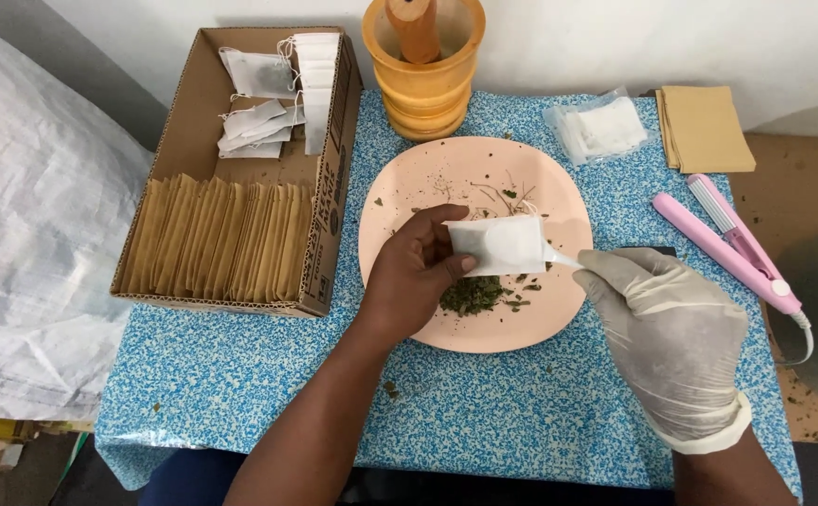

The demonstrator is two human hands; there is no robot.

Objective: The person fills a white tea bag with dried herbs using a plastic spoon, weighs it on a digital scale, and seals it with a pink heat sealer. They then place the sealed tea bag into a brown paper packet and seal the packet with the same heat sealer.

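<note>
Over the pink plate (400, 201) mid-table, so stray dried herb (473, 295) falls there, the bare left hand (414, 276) pinches an empty white tea bag (498, 245) open-side right, while the gloved right hand (667, 328) curls fingers around a white spoon (559, 258) entering it.

Table (484, 412) with blue-and-white speckled cloth, pushed against a plain white wall (615, 37). Left of it a big white woven plastic sack (34, 244). Right edge shows bare brown tabletop (784, 187) past the cloth. Dark floor (15, 468) at bottom left. Even, soft light.
</note>
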